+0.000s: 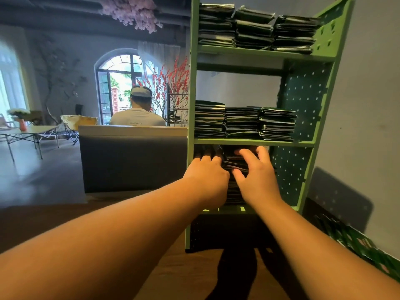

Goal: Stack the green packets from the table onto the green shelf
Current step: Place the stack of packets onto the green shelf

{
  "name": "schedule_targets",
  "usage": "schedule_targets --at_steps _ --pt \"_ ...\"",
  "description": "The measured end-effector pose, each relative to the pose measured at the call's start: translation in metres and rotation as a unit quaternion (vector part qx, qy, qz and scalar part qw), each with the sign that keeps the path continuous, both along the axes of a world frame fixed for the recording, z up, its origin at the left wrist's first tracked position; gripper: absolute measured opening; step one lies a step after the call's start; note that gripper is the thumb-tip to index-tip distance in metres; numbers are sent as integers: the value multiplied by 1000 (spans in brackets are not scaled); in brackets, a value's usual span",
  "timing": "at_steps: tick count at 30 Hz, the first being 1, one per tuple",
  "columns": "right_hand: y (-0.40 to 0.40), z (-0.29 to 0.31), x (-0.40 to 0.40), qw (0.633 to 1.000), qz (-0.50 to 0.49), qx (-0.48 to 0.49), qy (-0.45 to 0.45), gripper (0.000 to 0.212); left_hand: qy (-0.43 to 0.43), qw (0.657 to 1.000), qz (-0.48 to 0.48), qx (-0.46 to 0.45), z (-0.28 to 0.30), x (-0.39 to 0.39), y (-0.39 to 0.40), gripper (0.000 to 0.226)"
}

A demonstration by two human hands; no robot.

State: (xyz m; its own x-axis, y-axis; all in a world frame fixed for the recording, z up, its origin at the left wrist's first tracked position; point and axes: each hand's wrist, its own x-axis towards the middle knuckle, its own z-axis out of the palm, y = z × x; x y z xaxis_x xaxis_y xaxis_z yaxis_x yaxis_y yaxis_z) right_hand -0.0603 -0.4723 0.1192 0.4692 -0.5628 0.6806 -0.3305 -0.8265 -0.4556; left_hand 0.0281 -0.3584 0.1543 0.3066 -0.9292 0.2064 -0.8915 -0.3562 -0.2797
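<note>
Both my hands are in the green shelf (255,142) lowest bay: left hand (208,177) fingers flat against the packet stack (234,163), right hand (256,173) fingers spread over its top, nothing gripped; I'd square edges, pressing gently toward the back.

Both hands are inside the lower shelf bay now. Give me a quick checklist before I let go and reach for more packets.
1. Stack seated in the lower bay: ok.
2. Left hand on the stack's left side: ok.
3. Right hand grip, fingers spread over the stack's top: ok.
4. Stack straight: cannot tell, hands cover it.
5. Room above the stack, under the middle board: cannot tell.
6. More packets waiting at right: ok.
</note>
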Motion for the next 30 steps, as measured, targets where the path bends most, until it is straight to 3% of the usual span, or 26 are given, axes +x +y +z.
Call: schedule_targets --at_steps 10,13,20,30 --pt "-8 -6 -13 994 56 12 -98 43 122 984 -37 -121 5 -1 0 35" --pt "-14 -6 -14 994 47 46 -90 45 117 981 -42 -147 5 -2 -1 32" --pt "-15 4 -7 995 50 55 -66 42 69 992 -35 -104 -1 1 1 37" --pt "-19 1 1 971 60 146 -178 33 70 989 -46 -118 -3 1 3 38"
